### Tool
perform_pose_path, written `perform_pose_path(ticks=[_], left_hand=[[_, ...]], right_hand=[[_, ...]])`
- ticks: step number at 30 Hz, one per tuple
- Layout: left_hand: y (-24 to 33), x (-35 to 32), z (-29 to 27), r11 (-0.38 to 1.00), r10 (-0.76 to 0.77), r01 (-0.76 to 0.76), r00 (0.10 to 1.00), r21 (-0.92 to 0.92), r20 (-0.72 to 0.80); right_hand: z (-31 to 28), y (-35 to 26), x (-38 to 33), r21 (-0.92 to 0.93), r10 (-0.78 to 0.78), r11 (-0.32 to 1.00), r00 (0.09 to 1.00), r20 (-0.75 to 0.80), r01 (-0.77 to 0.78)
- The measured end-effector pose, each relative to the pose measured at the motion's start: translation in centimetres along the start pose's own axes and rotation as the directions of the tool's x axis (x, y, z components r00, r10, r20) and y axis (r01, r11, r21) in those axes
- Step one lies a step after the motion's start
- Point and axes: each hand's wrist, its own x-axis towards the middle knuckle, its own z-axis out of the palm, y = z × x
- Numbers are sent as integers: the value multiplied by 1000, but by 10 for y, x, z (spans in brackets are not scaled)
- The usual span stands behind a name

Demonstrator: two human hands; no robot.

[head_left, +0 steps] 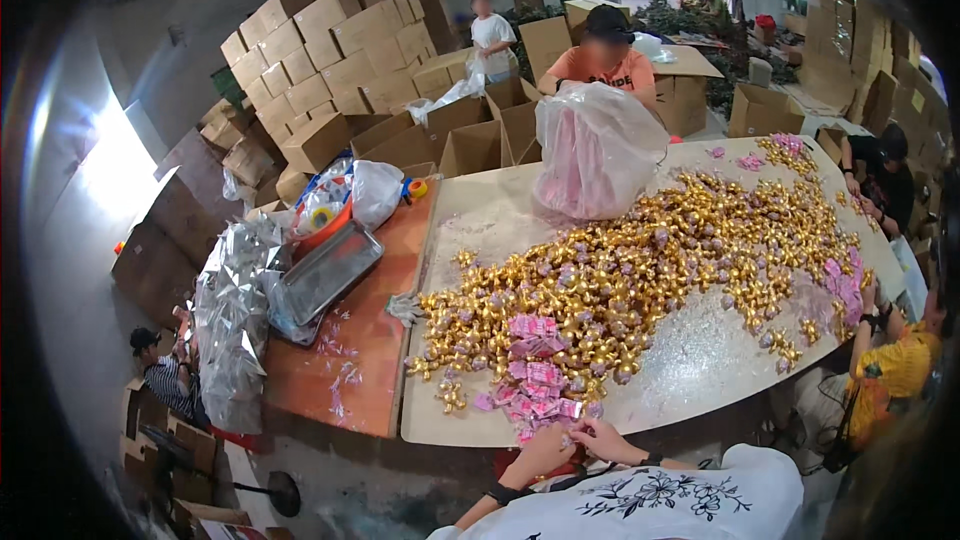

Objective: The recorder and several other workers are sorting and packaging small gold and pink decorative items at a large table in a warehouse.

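My left hand (547,451) and my right hand (607,441) meet at the near edge of the pale table (690,380), fingertips almost touching. Both have their fingers closed in a pinch, and what they pinch is too small to make out. Just beyond my left hand lies a heap of small pink printed packets (540,395), spilling toward the edge. Behind and around them spreads a big pile of shiny gold figures (600,285), some with pinkish or lilac patches. A grey glove (405,309) rests at the pile's left end.
A large clear bag of pink contents (595,150) stands at the far side, before a person in orange. On the left orange tabletop (345,360) lie a metal tray (328,278) and a silvery plastic bundle (240,325). People sit at the right; stacked cartons (330,45) rise behind.
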Motion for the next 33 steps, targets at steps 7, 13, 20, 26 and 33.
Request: perform_pose_path(ticks=[7,13,20,26,33], left_hand=[[33,14,15,991,-123,128,984,-29,128],[18,23,30,994,-19,37,985,-98,172],[49,2,-13,974,-32,110,931,-196,364],[12,-16,-4,955,99,15,925,-296,366],[1,-32,6,959,-50,199,821,-203,568]], right_hand=[[-40,-16,-19,163,20,986,996,82,-33],[-45,-9,-36,352,91,929,993,78,-113],[-33,-3,-35,234,77,966,988,136,-107],[-22,-12,-35,227,26,971,974,223,-78],[-6,-10,-52,130,-20,991,950,311,-21]])
